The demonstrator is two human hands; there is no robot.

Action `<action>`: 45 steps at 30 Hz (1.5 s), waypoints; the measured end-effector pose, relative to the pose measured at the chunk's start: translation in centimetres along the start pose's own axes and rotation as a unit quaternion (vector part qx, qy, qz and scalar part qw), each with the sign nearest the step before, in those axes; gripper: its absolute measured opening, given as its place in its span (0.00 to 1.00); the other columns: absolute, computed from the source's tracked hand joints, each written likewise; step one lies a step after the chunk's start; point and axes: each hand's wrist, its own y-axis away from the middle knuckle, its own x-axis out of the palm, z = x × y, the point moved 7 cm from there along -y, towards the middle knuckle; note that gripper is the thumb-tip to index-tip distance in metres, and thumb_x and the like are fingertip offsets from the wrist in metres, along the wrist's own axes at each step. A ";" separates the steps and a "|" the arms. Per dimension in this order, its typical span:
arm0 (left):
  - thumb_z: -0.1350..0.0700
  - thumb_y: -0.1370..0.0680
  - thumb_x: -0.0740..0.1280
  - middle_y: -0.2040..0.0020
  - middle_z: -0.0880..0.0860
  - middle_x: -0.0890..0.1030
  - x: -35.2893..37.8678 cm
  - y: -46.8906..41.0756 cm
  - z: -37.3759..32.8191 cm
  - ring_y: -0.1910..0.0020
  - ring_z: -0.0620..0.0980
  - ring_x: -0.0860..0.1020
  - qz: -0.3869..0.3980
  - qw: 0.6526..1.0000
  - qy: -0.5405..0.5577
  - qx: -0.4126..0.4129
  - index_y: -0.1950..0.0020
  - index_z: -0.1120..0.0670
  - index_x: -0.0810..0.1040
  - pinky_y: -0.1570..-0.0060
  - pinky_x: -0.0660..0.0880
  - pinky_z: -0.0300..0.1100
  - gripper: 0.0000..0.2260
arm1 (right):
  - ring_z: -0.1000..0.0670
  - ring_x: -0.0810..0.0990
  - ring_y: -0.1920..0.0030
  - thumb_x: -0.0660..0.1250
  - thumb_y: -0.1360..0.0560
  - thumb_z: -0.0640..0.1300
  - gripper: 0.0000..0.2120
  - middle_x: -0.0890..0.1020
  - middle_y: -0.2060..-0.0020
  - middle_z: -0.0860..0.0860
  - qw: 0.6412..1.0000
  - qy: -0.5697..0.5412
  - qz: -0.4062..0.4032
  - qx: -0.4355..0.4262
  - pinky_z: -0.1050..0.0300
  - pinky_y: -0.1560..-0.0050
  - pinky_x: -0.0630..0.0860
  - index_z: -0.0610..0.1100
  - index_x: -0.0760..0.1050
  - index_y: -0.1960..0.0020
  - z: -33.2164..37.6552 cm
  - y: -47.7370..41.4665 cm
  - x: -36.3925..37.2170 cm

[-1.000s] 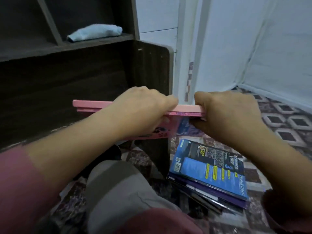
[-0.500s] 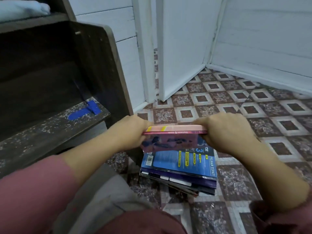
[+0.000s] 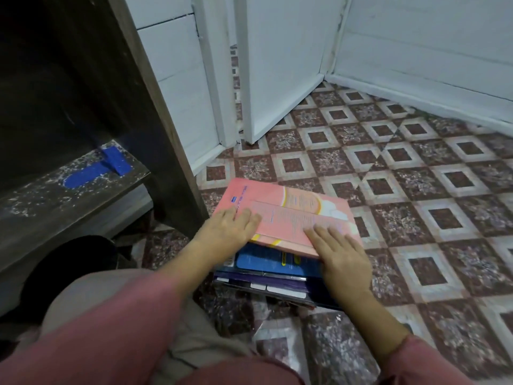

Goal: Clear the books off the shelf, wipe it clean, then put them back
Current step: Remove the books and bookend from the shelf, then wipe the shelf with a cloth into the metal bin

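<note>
The pink book (image 3: 291, 215) lies flat on top of the stack of books (image 3: 263, 262) on the tiled floor (image 3: 416, 190), directly beneath both hands. The left hand (image 3: 230, 227) rests palm-down on the book's near left corner and the right hand (image 3: 340, 255) rests palm-down on its near right edge; each grip is apart, fingers straight and flat on the cover, clamped on nothing. To the left of the left-hand grip and well apart from it, the dark shelf (image 3: 69, 207) carries a strip of blue tape (image 3: 91, 170).
</note>
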 end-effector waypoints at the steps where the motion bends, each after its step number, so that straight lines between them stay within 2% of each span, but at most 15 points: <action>1: 0.63 0.28 0.58 0.54 0.60 0.79 1.2 0.7 -0.4 0.62 0.60 0.79 0.017 1.000 0.011 0.016 0.38 0.60 0.71 0.68 0.78 0.50 0.18 | 0.43 0.81 0.42 0.56 0.27 0.39 0.23 0.81 0.40 0.49 1.000 -0.009 0.018 0.005 0.46 0.46 0.78 0.48 0.78 0.36 0.4 0.9 1.2; 4: 0.60 0.38 0.75 0.58 0.57 0.78 4.0 1.8 -0.5 0.64 0.58 0.77 0.089 0.994 0.053 0.029 0.38 0.58 0.72 0.75 0.75 0.47 0.29 | 0.42 0.81 0.42 0.59 0.30 0.39 0.23 0.81 0.40 0.48 0.998 -0.020 0.067 0.012 0.45 0.45 0.78 0.47 0.78 0.36 1.2 2.4 3.1; 6: 0.53 0.40 0.79 0.53 0.56 0.77 4.8 2.1 -0.5 0.57 0.57 0.77 0.147 0.986 0.073 0.019 0.36 0.56 0.73 0.70 0.76 0.48 0.35 | 0.41 0.80 0.40 0.67 0.34 0.40 0.27 0.80 0.39 0.48 0.993 -0.030 0.110 0.017 0.44 0.43 0.77 0.47 0.77 0.35 1.3 2.7 3.7; 8: 0.44 0.32 0.75 0.40 0.55 0.72 5.4 2.7 -0.7 0.43 0.55 0.73 0.209 0.973 0.101 0.010 0.28 0.54 0.65 0.53 0.77 0.48 0.37 | 0.41 0.78 0.38 0.73 0.40 0.43 0.33 0.79 0.37 0.48 0.984 -0.039 0.171 0.020 0.42 0.40 0.75 0.47 0.76 0.34 1.5 3.1 4.3; 10: 0.42 0.26 0.69 0.33 0.53 0.65 5.9 3.4 -0.7 0.35 0.52 0.67 0.247 0.962 0.116 -0.003 0.24 0.51 0.56 0.42 0.72 0.47 0.37 | 0.41 0.75 0.36 0.70 0.40 0.48 0.35 0.77 0.35 0.47 0.976 -0.047 0.209 0.023 0.41 0.38 0.73 0.47 0.74 0.33 2.0 3.5 4.5; 14: 0.41 0.25 0.68 0.31 0.52 0.63 5.4 4.1 -0.6 0.34 0.52 0.65 0.274 0.946 0.167 -0.032 0.24 0.49 0.57 0.38 0.69 0.47 0.35 | 0.40 0.72 0.34 0.63 0.38 0.54 0.35 0.74 0.33 0.46 0.969 -0.042 0.240 0.027 0.39 0.36 0.70 0.46 0.72 0.32 2.8 4.1 4.3; 17: 0.41 0.24 0.66 0.31 0.52 0.65 5.0 4.7 -0.1 0.34 0.52 0.67 0.300 0.933 0.188 -0.068 0.26 0.49 0.61 0.37 0.70 0.49 0.29 | 0.40 0.74 0.38 0.63 0.39 0.58 0.32 0.75 0.37 0.46 0.968 -0.033 0.247 0.039 0.37 0.38 0.71 0.47 0.73 0.36 3.3 3.4 3.7; 20: 0.42 0.23 0.64 0.36 0.52 0.70 3.6 5.1 1.6 0.38 0.53 0.71 0.281 0.933 0.189 -0.125 0.31 0.50 0.67 0.42 0.72 0.50 0.24 | 0.42 0.79 0.45 0.65 0.38 0.61 0.24 0.80 0.45 0.49 0.972 -0.035 0.227 0.044 0.38 0.42 0.73 0.50 0.78 0.45 4.9 1.1 2.5; 25: 0.41 0.24 0.65 0.39 0.50 0.73 0.1 7.4 7.8 0.40 0.51 0.73 0.201 0.921 0.187 -0.275 0.32 0.47 0.71 0.45 0.73 0.49 0.22 | 0.45 0.82 0.53 0.68 0.31 0.52 0.13 0.83 0.53 0.52 0.983 -0.088 0.161 -0.017 0.47 0.47 0.74 0.50 0.81 0.48 11.3 -5.9 -1.2; 29: 0.41 0.24 0.65 0.37 0.48 0.73 -2.7 11.7 14.2 0.40 0.49 0.74 0.146 0.890 0.208 -0.378 0.32 0.45 0.71 0.46 0.75 0.46 0.21 | 0.46 0.80 0.51 0.64 0.24 0.50 0.12 0.82 0.51 0.50 0.975 -0.140 0.140 -0.102 0.52 0.53 0.75 0.49 0.79 0.43 18.7 -12.1 -4.5; 35: 0.43 0.23 0.66 0.39 0.49 0.73 -4.2 20.0 22.2 0.42 0.52 0.75 0.108 0.848 0.223 -0.468 0.33 0.47 0.73 0.46 0.75 0.48 0.20 | 0.49 0.77 0.47 0.62 0.23 0.48 0.12 0.78 0.47 0.51 0.957 -0.188 0.117 -0.186 0.54 0.51 0.75 0.50 0.76 0.41 28.6 -19.3 -5.3; 37: 0.43 0.24 0.66 0.38 0.49 0.74 -3.7 22.3 23.6 0.41 0.53 0.76 0.099 0.838 0.226 -0.486 0.34 0.47 0.74 0.44 0.75 0.49 0.20 | 0.49 0.77 0.48 0.63 0.22 0.46 0.12 0.76 0.46 0.51 0.951 -0.213 0.138 -0.178 0.55 0.52 0.75 0.49 0.75 0.40 31.2 -21.4 -4.5; 39: 0.42 0.25 0.67 0.38 0.49 0.74 -3.1 24.2 24.7 0.41 0.54 0.76 0.086 0.830 0.231 -0.501 0.35 0.47 0.75 0.43 0.75 0.50 0.20 | 0.47 0.78 0.48 0.64 0.23 0.44 0.15 0.75 0.45 0.49 0.945 -0.248 0.154 -0.147 0.51 0.51 0.78 0.47 0.74 0.37 33.3 -23.5 -3.3; 41: 0.43 0.25 0.68 0.39 0.49 0.74 -2.4 25.5 25.4 0.41 0.54 0.76 0.079 0.823 0.238 -0.510 0.35 0.46 0.75 0.42 0.75 0.49 0.19 | 0.45 0.78 0.46 0.65 0.23 0.44 0.18 0.75 0.43 0.47 0.941 -0.282 0.159 -0.095 0.47 0.47 0.78 0.46 0.71 0.34 34.9 -25.8 -1.8; 45: 0.44 0.25 0.68 0.38 0.48 0.74 -1.7 27.7 26.6 0.40 0.52 0.75 0.068 0.818 0.242 -0.518 0.34 0.45 0.74 0.40 0.73 0.47 0.20 | 0.43 0.75 0.39 0.68 0.24 0.48 0.24 0.73 0.38 0.44 0.921 -0.337 0.193 0.019 0.48 0.40 0.74 0.44 0.67 0.30 37.3 -30.1 2.5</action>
